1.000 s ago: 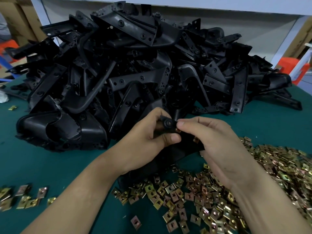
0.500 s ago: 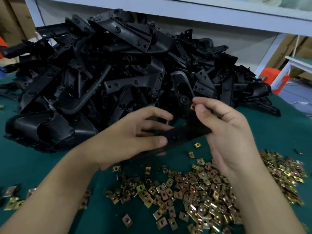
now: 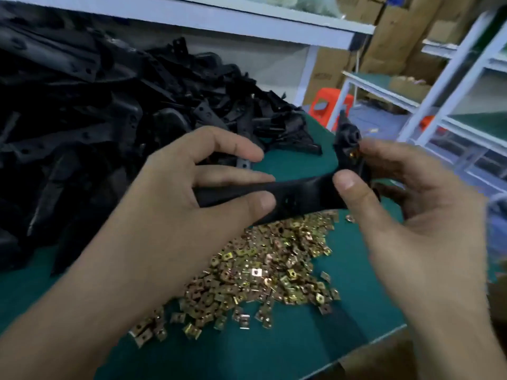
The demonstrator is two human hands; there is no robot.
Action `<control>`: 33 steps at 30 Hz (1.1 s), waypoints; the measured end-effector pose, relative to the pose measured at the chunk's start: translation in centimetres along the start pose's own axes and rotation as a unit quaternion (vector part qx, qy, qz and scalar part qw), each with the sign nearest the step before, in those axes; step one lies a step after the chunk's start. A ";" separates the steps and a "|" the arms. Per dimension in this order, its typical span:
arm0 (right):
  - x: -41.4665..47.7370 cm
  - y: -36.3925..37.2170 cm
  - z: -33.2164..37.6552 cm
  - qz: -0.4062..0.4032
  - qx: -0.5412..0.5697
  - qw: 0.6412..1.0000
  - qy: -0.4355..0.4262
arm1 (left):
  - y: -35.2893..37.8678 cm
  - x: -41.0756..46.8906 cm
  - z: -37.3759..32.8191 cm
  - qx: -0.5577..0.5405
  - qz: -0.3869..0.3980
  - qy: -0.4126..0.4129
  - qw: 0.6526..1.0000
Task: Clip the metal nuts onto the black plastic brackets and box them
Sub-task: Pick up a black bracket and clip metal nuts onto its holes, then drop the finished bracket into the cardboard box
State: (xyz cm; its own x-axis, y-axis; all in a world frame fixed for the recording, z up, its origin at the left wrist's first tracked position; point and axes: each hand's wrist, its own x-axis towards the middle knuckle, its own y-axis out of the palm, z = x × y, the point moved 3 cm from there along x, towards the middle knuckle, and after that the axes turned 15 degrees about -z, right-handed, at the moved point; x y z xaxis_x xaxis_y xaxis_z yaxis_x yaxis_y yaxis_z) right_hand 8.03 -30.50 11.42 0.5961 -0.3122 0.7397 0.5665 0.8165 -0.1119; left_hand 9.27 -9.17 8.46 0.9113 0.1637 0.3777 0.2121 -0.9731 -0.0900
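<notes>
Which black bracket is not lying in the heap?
The bracket held between left hand and right hand, above the nuts; the others form the heap.

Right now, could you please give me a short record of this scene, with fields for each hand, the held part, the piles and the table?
left hand: grips the left part of one black bracket, thumb on its front
right hand: pinches the bracket's right, upturned end
bracket: held in the air above the table, between both hands
metal nut: at the upturned end; whether it is seated is too blurred to tell
nut pile: loose, below the hands
bracket pile: large heap, left
table: green top
</notes>
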 end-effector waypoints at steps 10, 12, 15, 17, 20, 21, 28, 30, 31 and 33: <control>-8.1 -22.3 -7.2 -0.206 -0.210 0.942 0.161 | 20.3 -12.5 -4.3 -0.006 0.226 -0.003 0.974; -11.0 -24.6 -9.8 -0.151 -0.302 0.905 0.259 | 23.4 -14.5 -2.0 0.048 0.262 -0.016 0.964; -16.3 -26.7 -13.7 -0.001 -0.383 0.818 0.429 | 26.7 -17.5 2.8 0.159 0.320 -0.038 0.933; -19.7 -27.3 -15.7 0.073 -0.377 0.770 0.510 | 27.8 -19.0 5.7 0.211 0.366 -0.054 0.905; -23.8 -27.5 -17.7 0.184 -0.359 0.713 0.574 | 28.4 -20.5 8.6 0.272 0.428 -0.044 0.861; -24.7 -27.3 -18.0 0.210 -0.351 0.692 0.595 | 28.4 -20.8 9.1 0.294 0.443 -0.031 0.846; -23.0 -24.7 -16.4 0.152 -0.373 0.764 0.503 | 25.5 -19.2 6.3 0.276 0.441 0.084 0.850; -20.0 -22.5 -14.0 0.064 -0.351 0.844 0.400 | 23.4 -17.4 4.3 0.251 0.414 0.103 0.869; -18.4 -21.0 -12.5 0.008 -0.333 0.879 0.342 | 22.2 -16.4 3.2 0.237 0.391 0.111 0.882; -15.5 -17.6 -9.2 -0.089 -0.277 0.927 0.236 | 19.1 -14.2 1.3 0.203 0.314 0.116 0.920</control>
State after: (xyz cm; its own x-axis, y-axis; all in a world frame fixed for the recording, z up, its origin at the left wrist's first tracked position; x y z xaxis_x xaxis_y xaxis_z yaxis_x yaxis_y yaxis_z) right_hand -5.97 -44.52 -4.24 0.5728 -0.7027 0.4220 0.8078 0.3966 -0.4361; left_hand 0.81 -29.88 0.17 0.8095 -0.4950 0.3158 -0.1740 -0.7159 -0.6761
